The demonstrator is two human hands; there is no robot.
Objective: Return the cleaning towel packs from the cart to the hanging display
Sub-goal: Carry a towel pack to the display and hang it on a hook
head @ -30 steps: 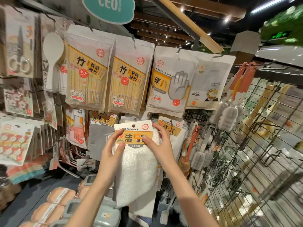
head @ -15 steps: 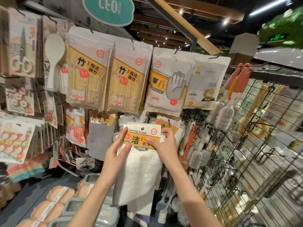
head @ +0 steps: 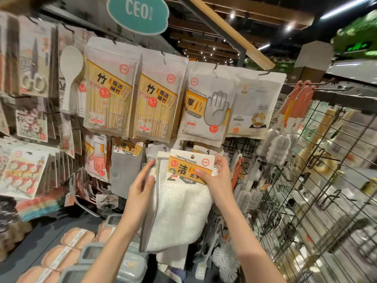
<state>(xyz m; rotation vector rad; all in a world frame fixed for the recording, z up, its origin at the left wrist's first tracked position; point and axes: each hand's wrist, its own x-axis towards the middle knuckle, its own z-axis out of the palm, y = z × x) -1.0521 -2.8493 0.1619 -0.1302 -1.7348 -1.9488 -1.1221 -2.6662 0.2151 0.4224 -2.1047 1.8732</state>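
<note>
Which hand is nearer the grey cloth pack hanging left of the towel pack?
Left. The left hand rests on the towel pack's left edge, just beside the grey cloth pack; the right hand pinches the header card on the far side.

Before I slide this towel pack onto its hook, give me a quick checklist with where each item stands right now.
1. Right hand has a grip on the towel pack at its card header: ok.
2. Left hand steadies the pack's left edge: ok.
3. Hang hole in the header uncovered: ok.
4. Hole lined up with a hook: cannot tell, no hook tip shows behind the header.
5. Right spot: ok, another cleaning towel pack hangs just behind.
6. Pack already hung: not ok, both hands carry it.
</note>
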